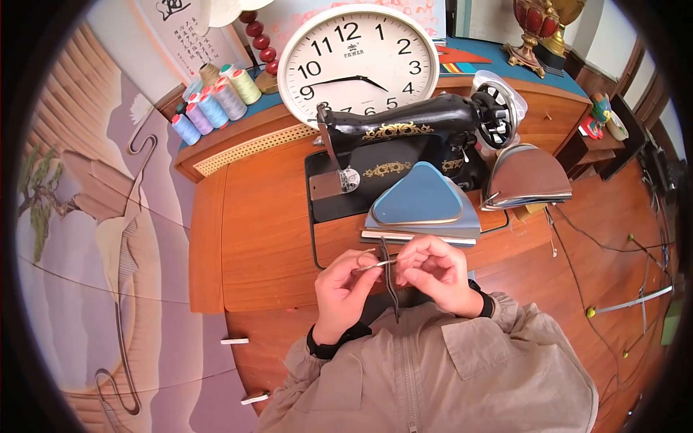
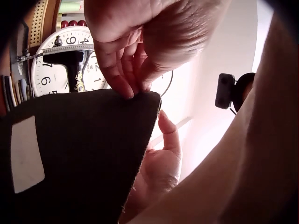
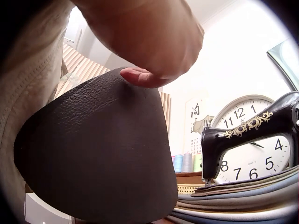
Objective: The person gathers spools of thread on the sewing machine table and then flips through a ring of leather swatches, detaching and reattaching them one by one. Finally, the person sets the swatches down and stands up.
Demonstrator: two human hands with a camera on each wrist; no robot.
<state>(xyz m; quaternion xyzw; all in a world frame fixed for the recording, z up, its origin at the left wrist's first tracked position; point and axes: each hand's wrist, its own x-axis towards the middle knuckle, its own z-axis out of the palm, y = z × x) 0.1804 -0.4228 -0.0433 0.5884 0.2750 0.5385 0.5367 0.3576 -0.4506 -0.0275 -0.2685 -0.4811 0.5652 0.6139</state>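
A dark leather-like piece [image 1: 390,285] hangs upright between the hands, seen edge-on in the head view. The left hand [image 1: 342,294] pinches a thin pale strand or needle [image 1: 375,265] at the piece's left side. From the right, the right hand [image 1: 440,276] grips its upper part with curled fingers. In the left wrist view, the left hand's [image 2: 154,39] fingertips meet at the top corner of the dark piece [image 2: 93,140], which bears a pale patch. The right wrist view has the right hand [image 3: 149,39] over the grained face of the piece [image 3: 103,149], its fingertips partly hidden.
Beyond the hands, a blue rounded triangular piece [image 1: 419,196] lies on stacked sheets [image 1: 462,229]. Behind stand a black sewing machine [image 1: 404,123] and a white clock [image 1: 357,61]. Brown pieces [image 1: 527,177] lie to the right, thread spools [image 1: 213,108] at the back left.
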